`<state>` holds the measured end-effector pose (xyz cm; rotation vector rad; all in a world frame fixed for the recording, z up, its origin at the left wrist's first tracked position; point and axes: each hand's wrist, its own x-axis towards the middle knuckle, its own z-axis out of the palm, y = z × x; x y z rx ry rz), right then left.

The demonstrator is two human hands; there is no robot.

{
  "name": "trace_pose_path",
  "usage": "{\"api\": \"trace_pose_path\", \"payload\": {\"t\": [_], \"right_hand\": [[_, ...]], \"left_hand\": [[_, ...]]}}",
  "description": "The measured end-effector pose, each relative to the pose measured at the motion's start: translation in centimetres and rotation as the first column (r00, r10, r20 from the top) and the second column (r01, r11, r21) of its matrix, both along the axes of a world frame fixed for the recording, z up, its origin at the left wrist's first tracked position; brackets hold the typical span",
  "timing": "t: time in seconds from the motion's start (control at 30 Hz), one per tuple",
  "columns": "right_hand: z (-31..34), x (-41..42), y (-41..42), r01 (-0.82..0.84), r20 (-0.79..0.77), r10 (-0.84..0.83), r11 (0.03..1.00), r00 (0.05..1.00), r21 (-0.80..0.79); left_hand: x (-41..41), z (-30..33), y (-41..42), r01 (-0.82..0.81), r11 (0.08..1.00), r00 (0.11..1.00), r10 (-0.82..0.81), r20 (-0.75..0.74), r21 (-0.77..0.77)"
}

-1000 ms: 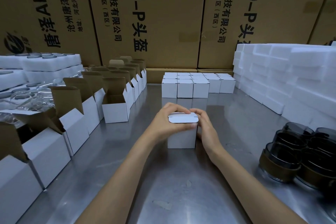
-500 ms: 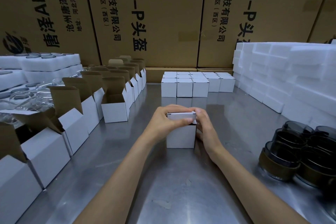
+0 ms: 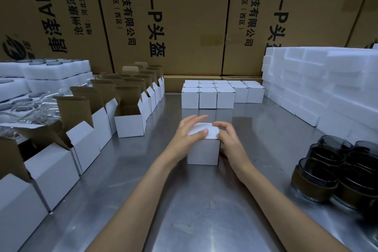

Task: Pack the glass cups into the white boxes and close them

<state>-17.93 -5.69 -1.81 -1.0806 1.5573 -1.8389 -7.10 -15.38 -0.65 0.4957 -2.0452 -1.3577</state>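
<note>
The left hand (image 3: 187,135) lies over the lid of the box (image 3: 203,149), its fingers (image 3: 196,119) nearly straight and its thumb flat on the top. The right hand (image 3: 230,139) sits at the box's right edge, its fingers (image 3: 222,125) loosely bent over the lid corner; whether they pinch it I cannot tell. The box stands upright, lid down, mid-counter (image 3: 204,210).

I judge it thin card, light, and easily dented, with a breakable cup presumably inside, so it is best held by two opposite side walls, low, and not squeezed. The cups (image 3: 319,180) at the right, dark glass with a brown band, look heavy and slick; take each round the band.

The counter is bare polished metal, so a box would slide readily. Open boxes (image 3: 128,120) line the left, closed boxes (image 3: 208,97) stand behind, and foam blocks (image 3: 327,88) are stacked at the right. Tall cartons (image 3: 184,16) wall the back.
</note>
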Motion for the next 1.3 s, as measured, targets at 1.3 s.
{"api": "trace_pose_path", "payload": {"t": [1.3], "right_hand": [[-0.9, -21.6, -13.4, 0.854, -0.711, -0.560, 0.507, 0.425, 0.112]], "left_hand": [[-12.0, -3.0, -13.5, -0.333, 0.934, 0.936, 0.344, -0.075, 0.128]]}}
